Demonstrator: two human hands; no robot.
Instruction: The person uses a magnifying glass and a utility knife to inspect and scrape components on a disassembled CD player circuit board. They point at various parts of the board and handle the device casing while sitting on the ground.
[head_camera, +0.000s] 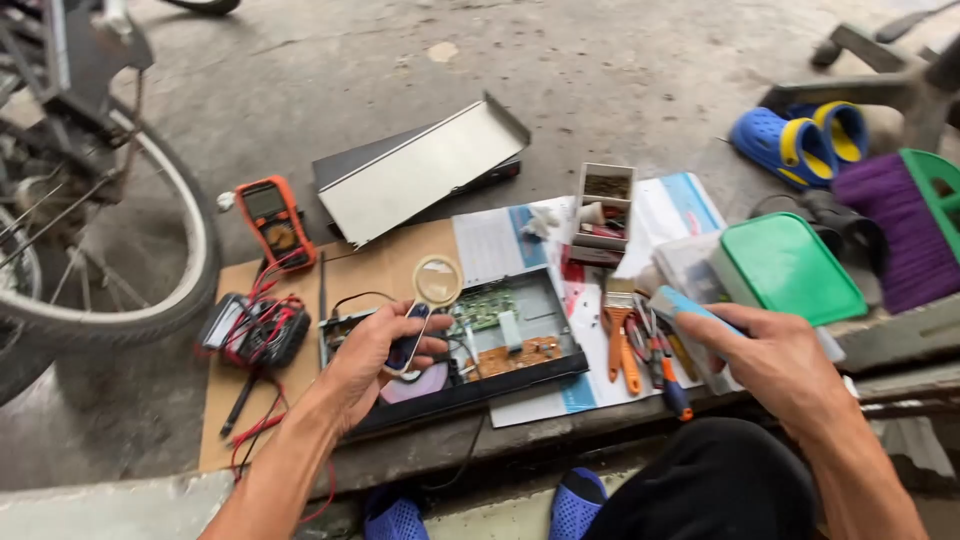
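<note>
- Magnifying glass (432, 292) sits in the left hand (375, 360), its round lens above the fingertips and over the opened player chassis (470, 350); fingers and thumb are curled and pinching its dark handle.
- Right hand (775, 360) wraps closed around a pale blue-tipped tool (690, 312), just beside the pliers and screwdrivers (645, 350).
- Chassis front edge lies near the concrete ledge; bare cardboard (270, 400) stays open left of it, beside tangled red leads and an orange multimeter (272, 215).
- Green lid (790, 265) and the metal cover (420, 170) crowd the right and far sides.
</note>
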